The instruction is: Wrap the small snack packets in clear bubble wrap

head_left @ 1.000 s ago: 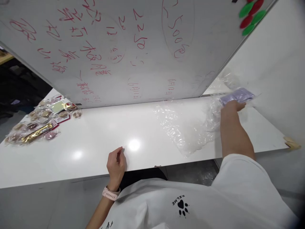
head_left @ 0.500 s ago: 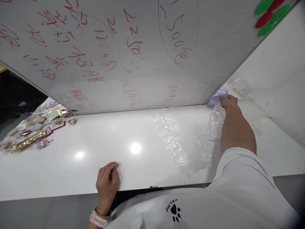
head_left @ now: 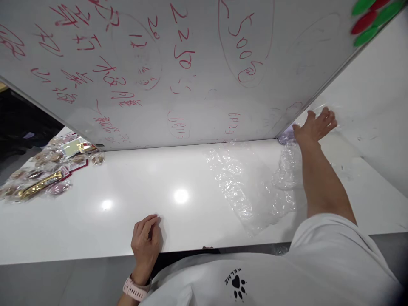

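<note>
Reaching right hand (head_left: 315,126): fingers held spread, upper right of frame; nothing seen gripped.
Purple plastic-wrapped bundle (head_left: 286,136): seen beside the red-lettered whiteboard's (head_left: 197,91) lower right corner; thumb contact cannot be told.
Left hand (head_left: 145,239): loosely curled at the glossy white table's (head_left: 134,182) front edge; any pinch cannot be told.
Clear wrinkled plastic sheeting (head_left: 236,193): spread right of centre.
Progress: bundle judged set down; remainder cannot be told; small clear-wrapped packets (head_left: 56,157), far left, touched by neither hand.

Purple packet (head_left: 286,135) partly hidden; whiteboard (head_left: 204,76) cut off above.
</note>
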Action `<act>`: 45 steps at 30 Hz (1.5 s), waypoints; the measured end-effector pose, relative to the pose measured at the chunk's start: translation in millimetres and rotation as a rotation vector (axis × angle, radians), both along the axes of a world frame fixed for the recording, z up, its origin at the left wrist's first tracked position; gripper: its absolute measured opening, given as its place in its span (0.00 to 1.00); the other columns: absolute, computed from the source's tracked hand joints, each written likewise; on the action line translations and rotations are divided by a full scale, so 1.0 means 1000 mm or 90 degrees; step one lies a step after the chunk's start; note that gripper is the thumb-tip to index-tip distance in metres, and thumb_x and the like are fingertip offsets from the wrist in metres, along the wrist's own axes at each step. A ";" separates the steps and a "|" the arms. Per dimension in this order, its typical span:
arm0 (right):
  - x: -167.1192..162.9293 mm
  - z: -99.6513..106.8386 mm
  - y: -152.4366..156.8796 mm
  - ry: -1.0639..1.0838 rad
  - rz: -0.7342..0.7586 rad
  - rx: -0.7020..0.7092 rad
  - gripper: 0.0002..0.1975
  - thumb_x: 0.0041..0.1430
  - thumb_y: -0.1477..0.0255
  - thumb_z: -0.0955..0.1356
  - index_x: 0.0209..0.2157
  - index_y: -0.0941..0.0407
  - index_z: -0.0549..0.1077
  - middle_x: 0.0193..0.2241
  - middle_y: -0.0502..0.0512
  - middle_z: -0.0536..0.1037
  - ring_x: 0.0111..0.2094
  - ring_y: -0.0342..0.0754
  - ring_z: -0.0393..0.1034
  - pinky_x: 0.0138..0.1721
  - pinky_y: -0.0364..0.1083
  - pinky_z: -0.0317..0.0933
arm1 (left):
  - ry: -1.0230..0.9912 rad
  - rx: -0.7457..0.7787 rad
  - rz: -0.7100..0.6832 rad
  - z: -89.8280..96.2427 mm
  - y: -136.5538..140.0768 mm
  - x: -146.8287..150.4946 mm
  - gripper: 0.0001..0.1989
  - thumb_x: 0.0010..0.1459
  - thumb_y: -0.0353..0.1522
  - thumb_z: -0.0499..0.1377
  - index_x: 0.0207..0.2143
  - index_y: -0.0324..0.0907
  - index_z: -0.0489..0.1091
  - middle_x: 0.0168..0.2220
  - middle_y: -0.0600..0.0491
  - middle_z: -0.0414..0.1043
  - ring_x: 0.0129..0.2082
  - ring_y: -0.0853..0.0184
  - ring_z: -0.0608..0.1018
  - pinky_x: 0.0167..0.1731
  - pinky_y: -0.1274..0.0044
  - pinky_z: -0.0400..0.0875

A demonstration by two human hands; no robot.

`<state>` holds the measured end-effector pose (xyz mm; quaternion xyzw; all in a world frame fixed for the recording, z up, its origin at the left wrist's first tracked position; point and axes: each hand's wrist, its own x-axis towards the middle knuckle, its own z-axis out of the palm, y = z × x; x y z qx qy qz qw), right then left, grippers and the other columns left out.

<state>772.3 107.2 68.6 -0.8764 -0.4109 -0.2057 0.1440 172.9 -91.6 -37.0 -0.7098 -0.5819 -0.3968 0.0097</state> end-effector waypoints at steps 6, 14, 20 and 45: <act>-0.127 -0.031 -0.130 0.188 0.512 -0.058 0.23 0.69 0.58 0.61 0.61 0.48 0.68 0.63 0.62 0.67 0.64 0.62 0.59 0.61 0.66 0.55 | -0.026 -0.017 0.003 0.006 0.001 0.004 0.09 0.60 0.26 0.57 0.37 0.45 0.76 0.39 0.50 0.79 0.39 0.62 0.77 0.37 0.70 0.74; -0.277 -0.095 -0.205 0.199 0.723 -0.253 0.32 0.69 0.51 0.58 0.70 0.45 0.52 0.71 0.55 0.49 0.72 0.59 0.39 0.69 0.66 0.42 | -0.148 -0.124 -0.043 0.018 -0.005 0.006 0.10 0.63 0.31 0.54 0.38 0.43 0.76 0.39 0.49 0.78 0.40 0.62 0.76 0.39 0.69 0.74; -0.326 -0.065 -0.196 0.305 0.984 -0.348 0.22 0.71 0.54 0.57 0.60 0.40 0.69 0.67 0.45 0.61 0.70 0.54 0.48 0.68 0.63 0.46 | -0.102 -0.185 -0.026 0.041 0.023 -0.045 0.15 0.65 0.36 0.53 0.50 0.43 0.73 0.52 0.44 0.73 0.55 0.56 0.72 0.55 0.60 0.69; -0.400 -0.110 -0.169 0.054 0.806 -0.183 0.32 0.71 0.57 0.57 0.71 0.45 0.46 0.71 0.56 0.52 0.71 0.58 0.45 0.67 0.63 0.46 | 0.345 -0.505 0.304 0.080 0.267 -0.335 0.33 0.42 0.33 0.67 0.54 0.41 0.68 0.54 0.39 0.71 0.59 0.42 0.66 0.61 0.46 0.47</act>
